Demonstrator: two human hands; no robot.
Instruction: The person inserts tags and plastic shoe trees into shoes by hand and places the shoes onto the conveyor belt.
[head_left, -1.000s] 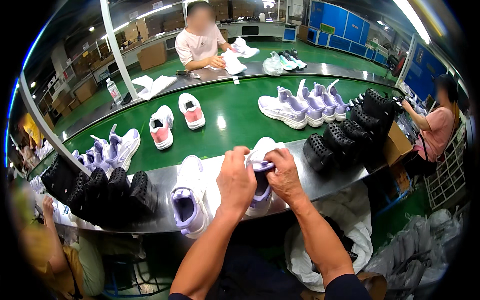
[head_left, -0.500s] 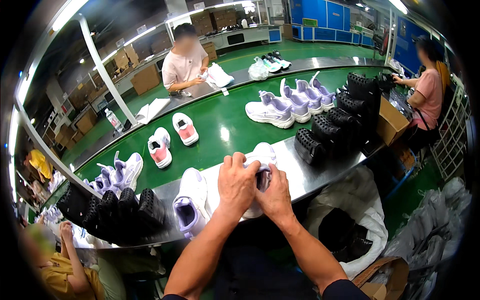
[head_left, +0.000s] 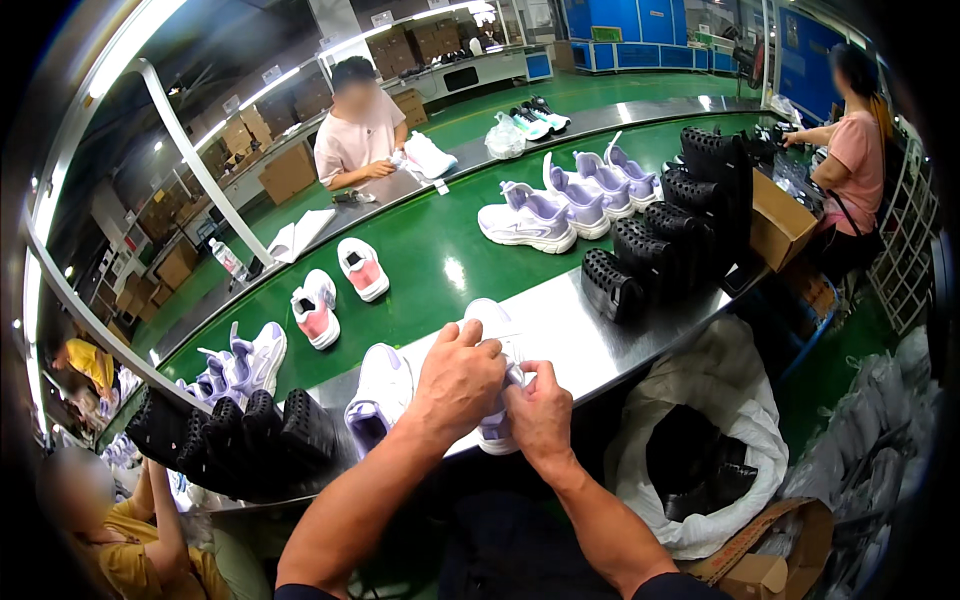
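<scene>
White and lilac, the sneaker (head_left: 497, 400) lies on the brushed steel ledge (head_left: 590, 335) at the near edge of the green belt (head_left: 440, 265), its smooth rounded toe pointing away and its heel end toward the person. The left hand (head_left: 458, 382) is clamped over its upper, fingers curled down on it; the right hand (head_left: 540, 415) pinches its near end, fingers closed on the collar. Just beside it on the left lies its mate (head_left: 378, 397), padded lilac opening up. Ridged black soles (head_left: 640, 265) stand stacked on the right, more (head_left: 235, 435) on the left. A crumpled white sack (head_left: 715, 440) gapes below the ledge.
</scene>
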